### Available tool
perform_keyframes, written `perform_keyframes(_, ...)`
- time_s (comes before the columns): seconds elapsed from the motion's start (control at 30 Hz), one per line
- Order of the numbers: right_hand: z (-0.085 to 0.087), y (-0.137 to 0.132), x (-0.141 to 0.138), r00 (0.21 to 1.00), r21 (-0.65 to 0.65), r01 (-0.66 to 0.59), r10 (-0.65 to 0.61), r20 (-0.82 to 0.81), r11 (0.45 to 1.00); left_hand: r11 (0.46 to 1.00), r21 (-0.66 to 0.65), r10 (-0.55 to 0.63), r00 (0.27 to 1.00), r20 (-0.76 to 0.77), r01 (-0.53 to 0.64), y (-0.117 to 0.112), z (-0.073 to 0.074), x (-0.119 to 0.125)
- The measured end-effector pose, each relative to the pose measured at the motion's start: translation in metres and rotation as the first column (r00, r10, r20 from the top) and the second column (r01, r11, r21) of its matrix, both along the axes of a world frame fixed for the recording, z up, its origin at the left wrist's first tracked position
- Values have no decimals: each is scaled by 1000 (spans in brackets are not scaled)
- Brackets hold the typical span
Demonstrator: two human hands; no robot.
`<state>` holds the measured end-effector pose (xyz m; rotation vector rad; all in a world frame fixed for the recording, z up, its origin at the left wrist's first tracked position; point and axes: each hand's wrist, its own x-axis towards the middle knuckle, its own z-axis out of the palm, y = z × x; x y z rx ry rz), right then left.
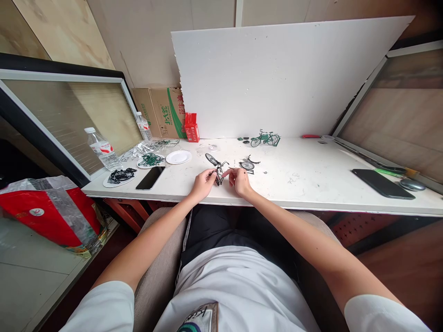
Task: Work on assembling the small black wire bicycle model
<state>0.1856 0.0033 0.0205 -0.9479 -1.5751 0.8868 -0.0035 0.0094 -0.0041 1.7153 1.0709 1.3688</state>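
Close to the table's front edge is a small black model bicycle (218, 171), partly assembled, with one spoked wheel pointing away to the left. My left hand (204, 183) pinches its frame between thumb and fingers. Beside it on the right, my right hand (239, 180) has its index finger reaching to the model, the other fingers curled; whether a small part is in them is hidden. Just beyond my right hand lie a loose spoked wheel (247, 164) and a curved black part (254, 160). A finished-looking green model bicycle (265, 138) stands farther back.
On the left are white plates holding black parts (122, 175) and green parts (151, 159), a bare white plate (178, 157), a phone (151, 178) and water bottles (104, 150). A red box (191, 127) stands behind. At right lie a black phone (382, 183) and a mouse (412, 185).
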Motion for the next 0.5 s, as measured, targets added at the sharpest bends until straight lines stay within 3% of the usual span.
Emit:
perform_keyframes(0.17,1,3,-1,1000,-141,-18,18,-6,990,1000,-6,19,999,30,-19,3,-2,0)
perform_keyframes(0.5,4,0,-2,983,-101,-169,161,-85,980,999,-17,43,998,37,-43,12,-9,-3)
